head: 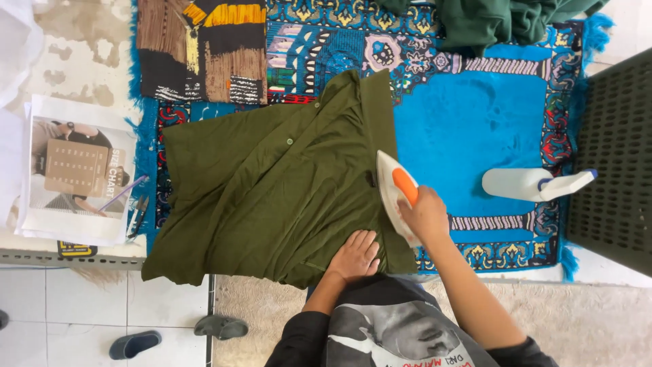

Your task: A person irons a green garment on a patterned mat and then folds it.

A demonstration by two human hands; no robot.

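right hand (426, 214) grips the white iron (392, 194), its long axis near-to-far, tip pointing far. left hand (354, 257) lies open, flat on the olive shirt (272, 190).

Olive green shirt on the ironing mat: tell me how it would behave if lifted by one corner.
The olive green shirt would likely hang limp: it lies flat with soft creases. Probably light, as its hem drapes loosely over the table edge. It may slide on the blue mat, since the left hand presses it down beside the iron.
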